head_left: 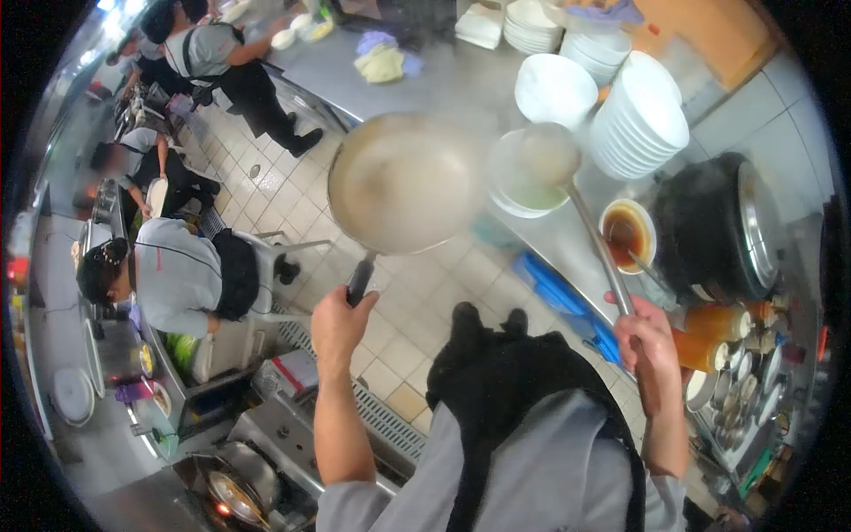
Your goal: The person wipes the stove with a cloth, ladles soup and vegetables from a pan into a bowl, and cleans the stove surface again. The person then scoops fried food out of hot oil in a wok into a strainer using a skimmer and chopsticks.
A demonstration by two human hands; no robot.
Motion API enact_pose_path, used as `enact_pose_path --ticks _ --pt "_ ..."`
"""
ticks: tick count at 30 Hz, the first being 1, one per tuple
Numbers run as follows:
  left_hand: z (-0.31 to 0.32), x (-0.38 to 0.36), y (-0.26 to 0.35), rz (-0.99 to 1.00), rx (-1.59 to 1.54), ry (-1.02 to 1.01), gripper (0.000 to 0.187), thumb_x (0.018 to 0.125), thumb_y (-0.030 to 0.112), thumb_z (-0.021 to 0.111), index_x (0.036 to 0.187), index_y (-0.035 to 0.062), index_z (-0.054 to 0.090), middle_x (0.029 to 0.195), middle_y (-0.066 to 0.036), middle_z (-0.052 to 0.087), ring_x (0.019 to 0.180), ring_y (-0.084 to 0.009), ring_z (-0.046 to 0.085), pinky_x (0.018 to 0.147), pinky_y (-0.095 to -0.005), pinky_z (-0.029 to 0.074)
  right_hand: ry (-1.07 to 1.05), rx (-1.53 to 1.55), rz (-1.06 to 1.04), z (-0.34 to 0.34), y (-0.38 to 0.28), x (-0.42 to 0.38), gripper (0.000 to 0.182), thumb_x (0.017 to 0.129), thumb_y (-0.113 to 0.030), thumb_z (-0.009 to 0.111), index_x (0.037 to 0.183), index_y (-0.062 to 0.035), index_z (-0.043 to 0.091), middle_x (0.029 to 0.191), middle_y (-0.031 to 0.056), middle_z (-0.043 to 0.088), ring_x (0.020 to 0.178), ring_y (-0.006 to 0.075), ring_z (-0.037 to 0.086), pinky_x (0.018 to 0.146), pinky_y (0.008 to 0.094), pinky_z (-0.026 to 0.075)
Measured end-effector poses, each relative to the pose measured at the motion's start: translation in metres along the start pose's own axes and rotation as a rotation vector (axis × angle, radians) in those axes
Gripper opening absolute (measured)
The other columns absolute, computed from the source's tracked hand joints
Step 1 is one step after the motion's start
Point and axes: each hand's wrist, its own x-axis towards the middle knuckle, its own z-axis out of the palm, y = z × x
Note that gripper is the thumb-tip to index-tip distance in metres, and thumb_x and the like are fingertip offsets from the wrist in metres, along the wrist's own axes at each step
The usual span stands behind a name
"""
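Observation:
My left hand (pixel 341 324) is closed around the dark handle of a wide wok (pixel 403 182), held above the floor beside the counter. Steam blurs the pale contents of the wok. The long handle of a ladle (pixel 550 152) is in my right hand (pixel 645 341). Over a white bowl (pixel 523 191) at the counter's edge, the ladle's bowl is tilted, and something greenish shows in the white bowl. A container of brown sauce (pixel 628 232) stands to the right of the ladle handle.
Stacked white bowls (pixel 640 115) and a black cooker (pixel 722 226) occupy the steel counter (pixel 554 244). Cloths (pixel 381 60) lie farther back. Several people work at left, one near a chair (pixel 270 266). A lit stove with a pan (pixel 235 496) is at lower left.

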Motion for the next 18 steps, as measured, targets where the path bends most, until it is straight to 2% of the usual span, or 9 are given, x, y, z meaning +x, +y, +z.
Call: enact_pose_path --ticks 1,5,8,12,13,18 --pt "0.000 0.000 0.001 -0.002 0.012 0.009 0.047 0.078 0.042 0.078 0.080 -0.0032 0.065 0.069 -0.020 0.064 0.068 -0.0368 0.065 0.065 -0.0449 0.049 -0.011 -0.046 0.001 -0.006 0.006 0.006 0.048 0.083 -0.007 0.060 0.129 0.0046 0.054 0.064 0.0035 0.054 0.037 0.0118 0.045 0.034 0.0272 0.037" --pt "0.002 0.000 0.001 -0.006 0.008 0.023 0.043 0.078 0.039 0.076 0.085 -0.0024 0.068 0.071 -0.020 0.065 0.070 -0.0369 0.066 0.067 -0.0442 0.050 -0.014 -0.096 -0.031 -0.013 0.017 0.013 0.045 0.084 -0.003 0.059 0.129 0.0032 0.055 0.067 0.0041 0.056 0.040 0.0126 0.048 0.037 0.0271 0.040" --pt "0.002 -0.004 0.002 -0.020 -0.003 0.034 0.040 0.079 0.037 0.075 0.088 -0.0019 0.069 0.072 -0.021 0.066 0.071 -0.0377 0.066 0.068 -0.0445 0.050 0.063 -0.252 -0.028 -0.008 0.021 0.011 0.045 0.087 -0.002 0.058 0.132 0.0024 0.053 0.068 0.0023 0.054 0.043 0.0110 0.049 0.040 0.0266 0.042" --pt "0.003 -0.008 0.001 0.024 0.005 0.055 0.041 0.079 0.038 0.074 0.091 -0.0015 0.069 0.074 -0.021 0.066 0.073 -0.0387 0.066 0.068 -0.0450 0.050 0.180 -0.420 -0.159 -0.010 0.029 0.004 0.051 0.089 0.001 0.057 0.140 0.0013 0.049 0.071 0.0007 0.054 0.045 0.0086 0.048 0.042 0.0258 0.042" --pt "0.001 -0.011 0.004 0.028 0.016 0.062 0.037 0.080 0.037 0.072 0.090 0.0011 0.068 0.075 -0.020 0.067 0.076 -0.0397 0.066 0.070 -0.0468 0.051 0.227 -0.451 -0.202 -0.010 0.031 0.004 0.053 0.089 0.001 0.057 0.142 0.0010 0.048 0.072 0.0007 0.054 0.046 0.0079 0.047 0.042 0.0255 0.042" --pt "-0.003 -0.015 0.004 0.019 0.077 0.076 0.028 0.080 0.032 0.069 0.090 0.0050 0.067 0.076 -0.017 0.068 0.077 -0.0404 0.066 0.070 -0.0492 0.051 0.038 -0.277 -0.181 0.005 0.010 -0.012 0.055 0.088 0.002 0.058 0.142 0.0009 0.048 0.073 0.0009 0.056 0.045 0.0080 0.048 0.043 0.0239 0.041"
